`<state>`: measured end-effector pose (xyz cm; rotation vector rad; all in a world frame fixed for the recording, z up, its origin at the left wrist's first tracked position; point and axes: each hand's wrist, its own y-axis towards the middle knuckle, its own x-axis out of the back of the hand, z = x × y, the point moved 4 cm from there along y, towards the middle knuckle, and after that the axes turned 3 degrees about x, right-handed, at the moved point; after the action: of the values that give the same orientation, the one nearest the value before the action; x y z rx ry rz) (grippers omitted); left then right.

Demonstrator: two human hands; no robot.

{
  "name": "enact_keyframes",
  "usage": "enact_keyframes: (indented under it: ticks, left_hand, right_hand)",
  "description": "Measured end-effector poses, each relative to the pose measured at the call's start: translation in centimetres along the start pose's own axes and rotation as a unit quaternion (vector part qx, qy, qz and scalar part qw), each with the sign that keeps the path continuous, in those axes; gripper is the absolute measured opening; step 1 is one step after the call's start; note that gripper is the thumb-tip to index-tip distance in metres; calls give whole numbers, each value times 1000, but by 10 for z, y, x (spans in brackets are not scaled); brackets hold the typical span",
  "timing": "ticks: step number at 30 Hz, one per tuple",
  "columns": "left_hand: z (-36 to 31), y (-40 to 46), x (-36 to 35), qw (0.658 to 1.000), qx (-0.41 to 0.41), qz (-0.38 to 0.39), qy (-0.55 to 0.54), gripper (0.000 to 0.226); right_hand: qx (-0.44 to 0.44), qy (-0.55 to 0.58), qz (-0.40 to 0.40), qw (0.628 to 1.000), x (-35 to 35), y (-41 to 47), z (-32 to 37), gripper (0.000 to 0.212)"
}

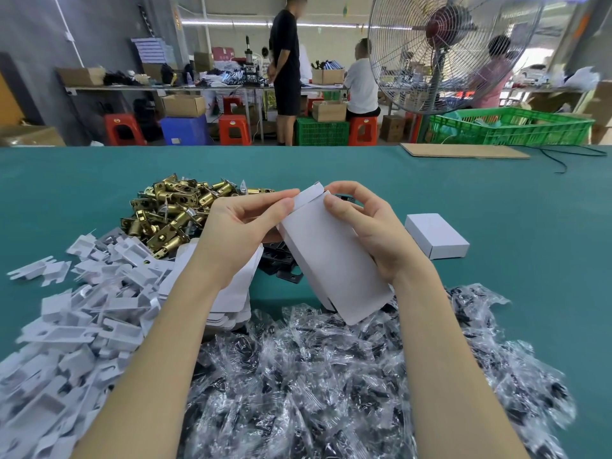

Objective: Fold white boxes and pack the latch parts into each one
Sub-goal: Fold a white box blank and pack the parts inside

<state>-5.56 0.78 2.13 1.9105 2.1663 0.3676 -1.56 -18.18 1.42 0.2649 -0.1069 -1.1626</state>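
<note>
A teal counter [496, 200] carries four heaps: clear plastic bags of dark parts [331, 376] nearest, white plastic inserts [76, 309] at near left, brass latches [172, 213] farther left, and a small pile of black plates [281, 263] mid-counter, partly hidden. The pieces are too many to count. A stack of flat white box blanks [231, 293] lies under the left forearm. One folded white box [436, 235] sits closed to the right, well apart from the heaps. A second white box [328, 256], half-folded, is held above the counter's middle: the left hand [238, 233] pinches its far flap between thumb and fingers, while the right hand [371, 226] curls round its right side, thumb pressing the front face.
</note>
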Motion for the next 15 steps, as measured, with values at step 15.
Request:
enact_keyframes:
  ticks: [15]
  left_hand:
    - [-2,4,-2,998,5,-16,52,11]
  right_hand:
    - [28,-83,-16,996,1,6,4,9]
